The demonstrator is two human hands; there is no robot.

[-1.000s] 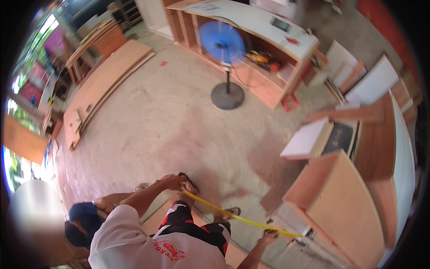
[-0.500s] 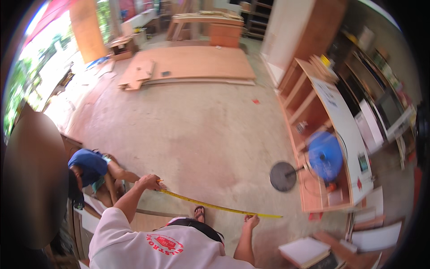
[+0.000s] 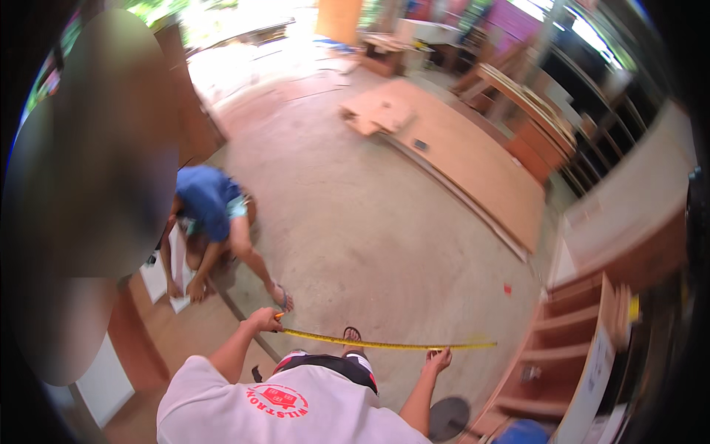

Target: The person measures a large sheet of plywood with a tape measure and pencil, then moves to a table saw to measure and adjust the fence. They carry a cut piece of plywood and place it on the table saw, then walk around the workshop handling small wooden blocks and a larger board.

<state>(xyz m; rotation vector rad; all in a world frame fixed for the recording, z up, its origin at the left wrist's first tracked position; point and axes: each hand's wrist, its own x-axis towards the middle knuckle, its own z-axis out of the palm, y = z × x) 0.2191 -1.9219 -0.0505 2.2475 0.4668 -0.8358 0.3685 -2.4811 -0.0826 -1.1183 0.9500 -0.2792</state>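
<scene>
My left hand [image 3: 262, 320] is closed on one end of a yellow tape measure [image 3: 340, 340], with a small orange pencil-like item at its fingers. My right hand [image 3: 438, 359] pinches the blade further along, and a free length extends to the right beyond it. The blade runs across in front of my body, over my sandaled foot [image 3: 351, 333]. Below it shows my white T-shirt with a red printed emblem.
A co-worker in blue [image 3: 207, 200] crouches at left, hands on white pieces [image 3: 177, 263] beside a plywood sheet [image 3: 159, 403]. Stacked panels [image 3: 473, 177] lie ahead. An open wooden cabinet [image 3: 566, 322], fan base [image 3: 448, 420] and blue fan are at right.
The view has swung leftward, bringing the co-worker further into sight and shifting cabinet and fan rightward and down. The tape is now nearly level, still held by both hands.
</scene>
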